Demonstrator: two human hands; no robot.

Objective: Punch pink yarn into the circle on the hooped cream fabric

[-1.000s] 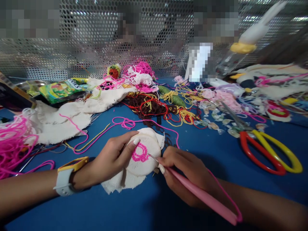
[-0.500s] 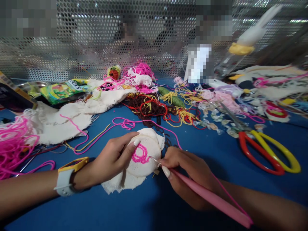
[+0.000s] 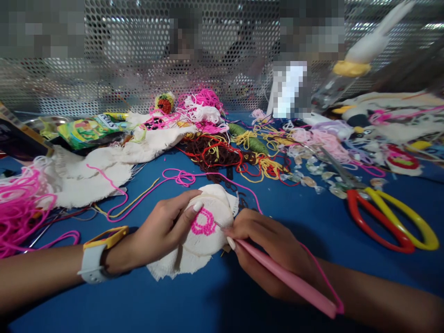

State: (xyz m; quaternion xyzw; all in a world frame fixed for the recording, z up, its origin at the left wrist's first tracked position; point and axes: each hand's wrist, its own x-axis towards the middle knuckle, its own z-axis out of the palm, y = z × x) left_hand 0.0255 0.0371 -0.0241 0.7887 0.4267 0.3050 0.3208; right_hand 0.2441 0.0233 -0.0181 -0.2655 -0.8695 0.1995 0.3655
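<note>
At the centre of the head view, the left hand (image 3: 157, 231) grips the embroidery hoop (image 3: 208, 226), thumb pressed on its upper rim and fingers curled beneath, so that the stretched white cloth faces the camera just above the blue table (image 3: 173, 300). On the near side, the right hand (image 3: 267, 249) is clenched around the pink punch needle (image 3: 287, 282), pen-fashion, its metal tip now meeting the cloth beside the pink stitched motif (image 3: 203, 225). Compared with half a second ago, when the tip stood a little clear of the fabric toward the lower right edge, the hand has advanced leftward and the needle has closed on the motif (a judgement: another loop is being punched along the outline, which already reads as a nearly closed ring). Pink yarn (image 3: 322, 273) runs from the tool's rear end back over the wrist. Around the work, the table bears frayed white cloth pieces (image 3: 93, 175), a pink yarn heap (image 3: 17, 203) at the left edge, tangled red, brown and yellow threads (image 3: 222, 155), and red-and-yellow scissors (image 3: 388, 217) well apart to the right. Behind the table stands a perforated metal screen (image 3: 138, 55); people beyond it are blurred and indistinct.
</note>
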